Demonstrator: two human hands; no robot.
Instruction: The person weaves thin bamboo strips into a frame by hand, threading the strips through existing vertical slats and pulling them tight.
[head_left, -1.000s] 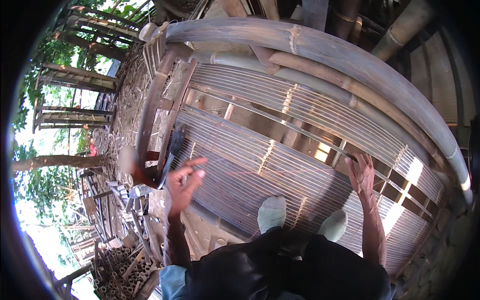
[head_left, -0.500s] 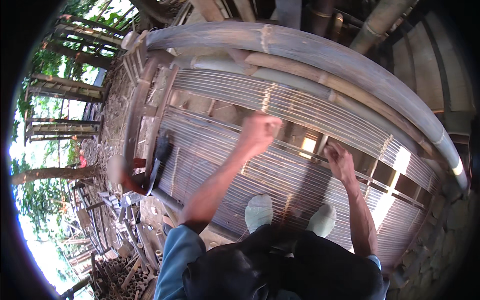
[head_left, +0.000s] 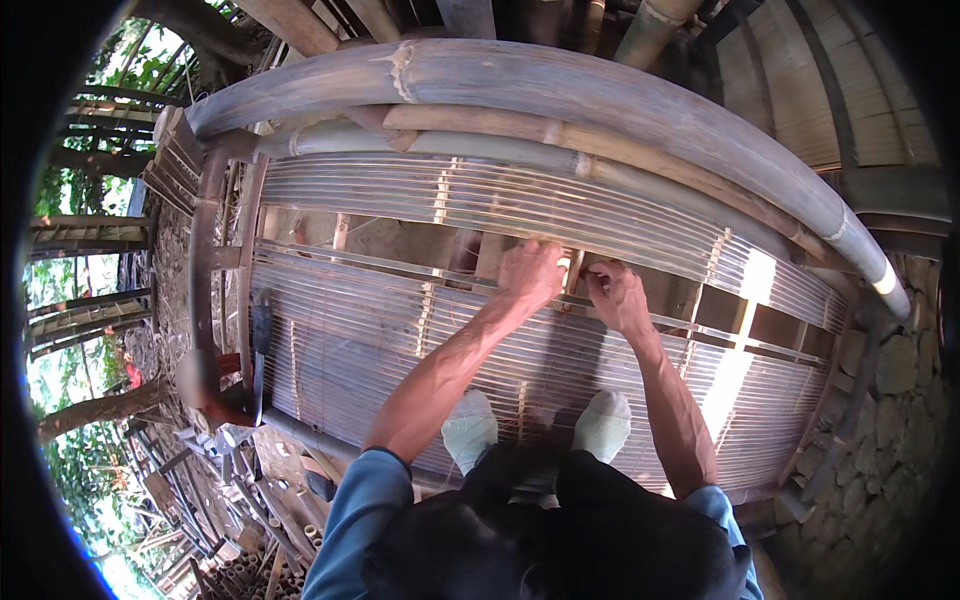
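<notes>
Side by side over a long gap in a platform of thin slats (head_left: 340,310), my two hands are nearly touching. My left hand (head_left: 532,272) is closed, knuckles up, at the gap's far side. My right hand (head_left: 617,295) is closed in a pinch, its thumb and forefinger toward the left hand. Anything between the fingers is too thin or hidden to make out. A light cross strip (head_left: 470,283) runs along the gap under my wrists. Pale bindings (head_left: 443,190) cross the far slats. My feet in pale socks (head_left: 470,425) rest on the near slats.
A thick bamboo pole (head_left: 600,90) arches along the far side, with thinner poles beneath it. At the left, a dark long-bladed tool (head_left: 261,345) lies by the frame post (head_left: 207,240). Cut bamboo pieces (head_left: 270,520) lie at lower left. Stone paving (head_left: 880,400) is at the right.
My right hand has come in toward my left hand, and both now work close together at the gap. The view has swung, so the platform appears farther left.
</notes>
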